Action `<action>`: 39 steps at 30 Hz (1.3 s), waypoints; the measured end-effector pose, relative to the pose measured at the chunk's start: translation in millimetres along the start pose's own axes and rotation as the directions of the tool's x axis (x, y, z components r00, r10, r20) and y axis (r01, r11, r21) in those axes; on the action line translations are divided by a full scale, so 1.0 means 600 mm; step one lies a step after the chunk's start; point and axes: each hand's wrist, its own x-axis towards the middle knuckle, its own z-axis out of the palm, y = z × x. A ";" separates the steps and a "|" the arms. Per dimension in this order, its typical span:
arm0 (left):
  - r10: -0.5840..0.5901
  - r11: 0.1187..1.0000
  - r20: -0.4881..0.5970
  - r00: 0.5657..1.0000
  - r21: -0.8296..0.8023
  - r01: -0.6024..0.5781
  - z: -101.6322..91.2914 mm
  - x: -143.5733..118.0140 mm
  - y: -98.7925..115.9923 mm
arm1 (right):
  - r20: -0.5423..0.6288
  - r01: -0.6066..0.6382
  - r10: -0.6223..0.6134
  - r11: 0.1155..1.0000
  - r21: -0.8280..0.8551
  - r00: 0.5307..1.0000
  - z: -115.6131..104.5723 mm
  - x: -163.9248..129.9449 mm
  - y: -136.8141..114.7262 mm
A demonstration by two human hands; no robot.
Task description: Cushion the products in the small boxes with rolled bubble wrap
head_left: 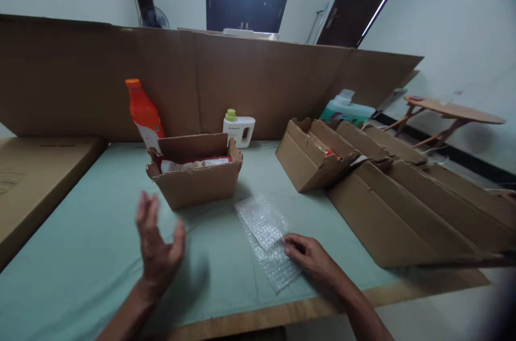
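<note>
My right hand (308, 256) lies palm down on a sheet of clear bubble wrap (266, 239) spread on the green table cover (100, 239), its fingers pressing the sheet's right side. My left hand (158, 247) hovers above the table, empty, fingers apart and thumb out, blurred by motion. Just beyond it stands a small open cardboard box (196, 180) with a red and white packet (195, 164) inside. An orange bottle (144, 113) stands behind the box's left corner. A white jug with a green cap (238, 128) stands behind its right corner.
Another open cardboard box (312, 154) and a row of flattened boxes (407, 201) fill the right side. A tall cardboard wall (242, 78) runs along the back. A teal jug (347, 109) sits at back right. A large flat carton (36, 180) lies left. A wooden folding table (451, 113) stands far right.
</note>
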 end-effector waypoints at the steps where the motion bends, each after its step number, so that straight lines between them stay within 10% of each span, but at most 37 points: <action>1: 0.069 0.997 0.118 0.991 -0.043 -0.064 0.008 -0.022 0.016 | 0.034 0.007 -0.007 1.000 -0.008 0.999 0.001 -0.004 -0.004; 4: 0.206 0.978 0.513 0.833 -0.146 -0.151 0.057 -0.072 0.052 | 0.177 0.016 -0.018 1.000 0.008 0.984 0.005 -0.018 -0.016; 8: 0.265 0.963 0.755 0.600 -0.239 -0.124 0.139 -0.086 0.068 | 0.283 0.016 -0.021 1.000 0.020 0.959 0.008 -0.033 -0.021; 12: 0.150 0.924 0.716 0.682 -0.348 0.161 0.156 -0.080 0.062 | 0.284 0.023 -0.023 1.000 0.001 0.959 0.005 -0.039 -0.014; 17: -0.306 0.784 0.576 0.758 -0.300 0.544 0.067 -0.067 0.029 | 0.262 0.085 -0.059 0.992 -0.090 0.963 -0.007 -0.013 -0.011; 20: -0.666 0.466 0.469 0.580 -0.346 0.814 -0.006 -0.063 0.002 | 0.248 0.123 -0.086 0.982 -0.140 0.965 -0.006 0.023 -0.020; 23: -0.768 0.239 0.492 0.409 -0.373 0.897 -0.065 -0.076 -0.018 | 0.123 0.167 -0.140 0.954 -0.248 0.983 0.007 0.056 -0.028; 28: -0.786 0.100 0.549 0.284 -0.341 0.935 -0.108 -0.093 -0.032 | -0.078 0.181 -0.233 0.890 -0.418 0.969 0.031 0.067 -0.017; 32: -0.834 0.211 0.477 0.278 -0.192 0.959 -0.113 -0.063 -0.057 | -0.114 0.146 -0.225 0.868 -0.474 0.968 0.051 0.051 0.000; 39: -0.741 0.610 0.447 0.502 0.133 0.781 -0.122 -0.058 -0.123 | -0.145 0.177 -0.294 0.830 -0.529 0.945 0.074 0.050 -0.005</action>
